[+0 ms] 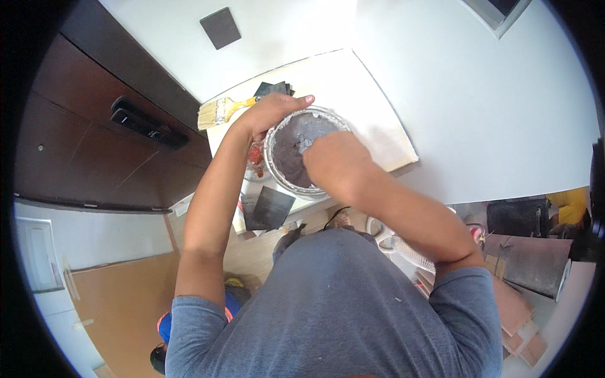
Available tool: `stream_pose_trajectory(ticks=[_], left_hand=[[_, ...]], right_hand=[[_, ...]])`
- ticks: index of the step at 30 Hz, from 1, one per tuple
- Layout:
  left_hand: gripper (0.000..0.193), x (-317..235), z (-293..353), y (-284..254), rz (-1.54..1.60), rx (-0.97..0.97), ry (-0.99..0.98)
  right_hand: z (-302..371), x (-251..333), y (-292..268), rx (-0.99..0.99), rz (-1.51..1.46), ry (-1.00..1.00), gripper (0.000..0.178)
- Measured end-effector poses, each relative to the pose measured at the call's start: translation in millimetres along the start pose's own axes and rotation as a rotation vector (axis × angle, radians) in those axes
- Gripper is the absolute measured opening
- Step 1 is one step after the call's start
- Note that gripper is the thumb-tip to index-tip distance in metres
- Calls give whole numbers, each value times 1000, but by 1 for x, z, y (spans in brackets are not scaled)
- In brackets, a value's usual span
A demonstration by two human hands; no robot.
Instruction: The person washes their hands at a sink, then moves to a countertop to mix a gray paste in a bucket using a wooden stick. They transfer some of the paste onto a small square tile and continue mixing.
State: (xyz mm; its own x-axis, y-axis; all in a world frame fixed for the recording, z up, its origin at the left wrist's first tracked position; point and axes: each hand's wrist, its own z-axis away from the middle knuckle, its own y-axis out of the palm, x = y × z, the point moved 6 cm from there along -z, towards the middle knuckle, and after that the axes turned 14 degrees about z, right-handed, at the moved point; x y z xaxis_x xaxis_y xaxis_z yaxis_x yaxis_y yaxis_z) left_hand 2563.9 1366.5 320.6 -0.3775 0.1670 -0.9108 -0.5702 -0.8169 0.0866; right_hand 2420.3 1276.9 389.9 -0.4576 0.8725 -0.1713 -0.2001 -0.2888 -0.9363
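My left hand (270,111) grips the far rim of a round bucket (277,173) holding thick grey paste (291,151). My right hand (335,164) reaches down into the bucket, fingers closed in the paste; what it holds is hidden. The bucket stands on a pale board (372,120) resting on a white surface. A paintbrush with a yellow handle (220,111) lies on the board just left of my left hand, next to a small stack of dark square sheets (272,89).
A dark square sheet (270,208) lies near the board's front edge, another dark square (220,28) farther off. Dark brown cabinet doors with a black handle (142,123) stand at left. Wood planks (517,321), a fan and clutter lie on the floor at right.
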Motion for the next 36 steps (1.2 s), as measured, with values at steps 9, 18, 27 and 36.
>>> stream_pose_trajectory(ticks=[9,18,27,36], left_hand=[[69,51,78,-4,428,-147,164],[68,59,87,-9,276,-168,177],[67,47,83,-9,213,-171,202],[63,58,87,-7,248,-211,249]], right_hand=[[52,-23,-49,-368,-79,68,19],[18,4,-16,-39,-61,133,18],[16,5,-8,-58,-59,205,19],[33,-2,-49,-45,-12,114,18]])
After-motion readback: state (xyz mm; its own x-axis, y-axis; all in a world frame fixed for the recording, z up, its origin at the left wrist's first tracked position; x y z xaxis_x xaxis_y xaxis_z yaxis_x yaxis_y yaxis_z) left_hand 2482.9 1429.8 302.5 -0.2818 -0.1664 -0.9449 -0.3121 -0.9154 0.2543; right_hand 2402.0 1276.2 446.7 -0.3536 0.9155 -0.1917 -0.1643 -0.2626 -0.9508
